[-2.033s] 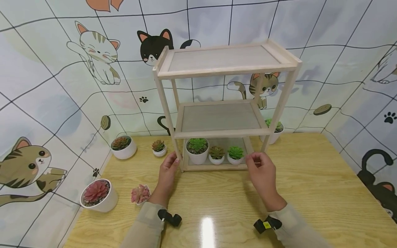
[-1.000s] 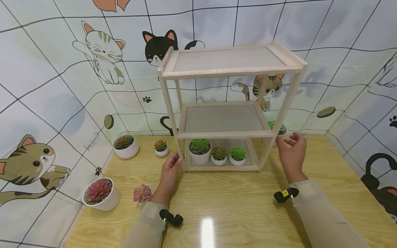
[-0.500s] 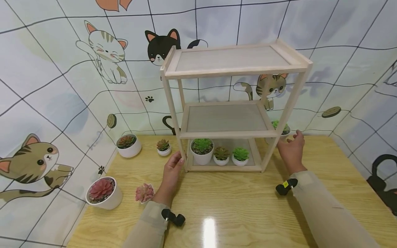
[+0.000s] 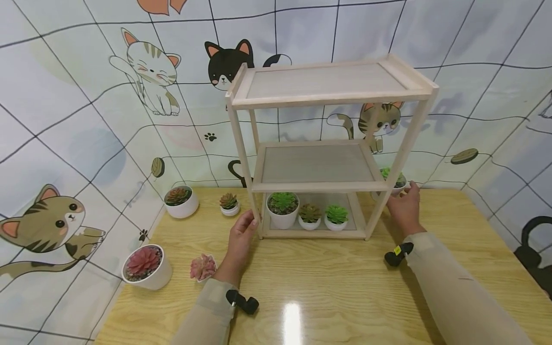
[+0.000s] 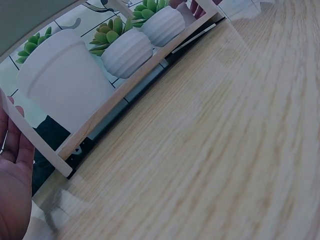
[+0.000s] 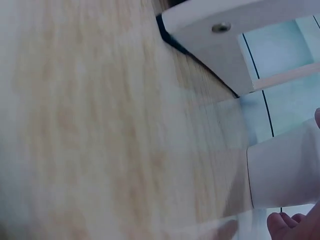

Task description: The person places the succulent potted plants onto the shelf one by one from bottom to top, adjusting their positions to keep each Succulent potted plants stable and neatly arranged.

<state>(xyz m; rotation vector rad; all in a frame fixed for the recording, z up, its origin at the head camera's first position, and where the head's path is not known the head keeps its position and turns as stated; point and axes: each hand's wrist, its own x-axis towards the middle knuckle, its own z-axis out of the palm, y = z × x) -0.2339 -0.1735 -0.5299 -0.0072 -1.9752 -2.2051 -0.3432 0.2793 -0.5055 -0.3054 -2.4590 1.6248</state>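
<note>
My left hand (image 4: 240, 237) grips the foot of the left front post of a pale wooden three-tier shelf (image 4: 319, 187), thumb in front; the left wrist view shows its fingers (image 5: 14, 135) behind the post. At the shelf's right rear, my right hand (image 4: 405, 208) holds a white pot (image 6: 282, 167) with a green succulent (image 4: 398, 182), thumb and fingers on either side of it. A shelf post partly hides this plant in the head view. On the bottom tier stand a larger green potted succulent (image 4: 282, 211), a small brownish one (image 4: 309, 216) and a small bright green one (image 4: 336, 218).
Left of the shelf on the wooden table (image 4: 345, 287) stand an orange-green succulent in a white pot (image 4: 182, 207), a small one (image 4: 230, 206), a large pink one (image 4: 146, 268) and a small pink one (image 4: 203, 267). Cat-printed walls (image 4: 302, 28) close the back and sides.
My right hand has moved from the shelf's lower right front, outward and back to the pot behind the right post, closing in around it. My left hand stays at the left post.
</note>
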